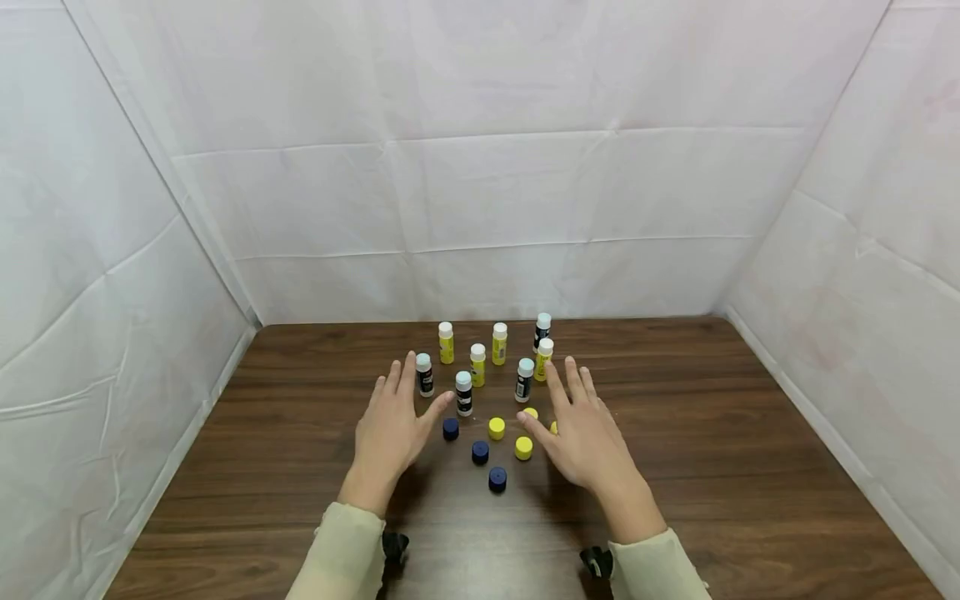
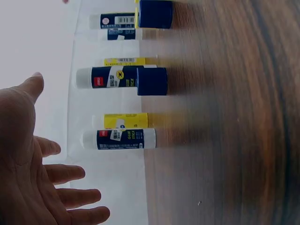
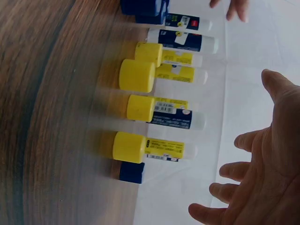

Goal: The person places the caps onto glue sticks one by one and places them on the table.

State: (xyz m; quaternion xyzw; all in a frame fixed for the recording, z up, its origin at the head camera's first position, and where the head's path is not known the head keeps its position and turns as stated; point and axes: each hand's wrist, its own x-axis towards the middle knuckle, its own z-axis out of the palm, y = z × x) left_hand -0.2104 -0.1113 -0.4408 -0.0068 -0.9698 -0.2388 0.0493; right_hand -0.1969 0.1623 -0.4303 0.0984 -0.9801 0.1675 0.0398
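Note:
My left hand [image 1: 390,433] hovers over the table with fingers spread and holds nothing, beside a dark blue glue stick [image 1: 424,377]. Likewise empty, my right hand [image 1: 588,442] is spread at the right of the group, its fingertips overlapping a yellow glue stick [image 1: 543,362] in the head view. Several yellow and dark blue glue sticks stand upright, white end up. Nearer to me lie loose caps: dark blue ones such as this cap [image 1: 480,452], and yellow ones such as this cap [image 1: 523,448]. The right wrist view also shows a blue cap [image 3: 131,172] that my right hand hides from the head view.
The brown wooden table [image 1: 247,500] carries everything. White cloth walls enclose it, with a back sheet [image 1: 480,192] behind the glue sticks, a left sheet [image 1: 97,333] and a right sheet [image 1: 870,333]. Black wrist straps [image 1: 597,562] show at the light sleeves [image 1: 656,567].

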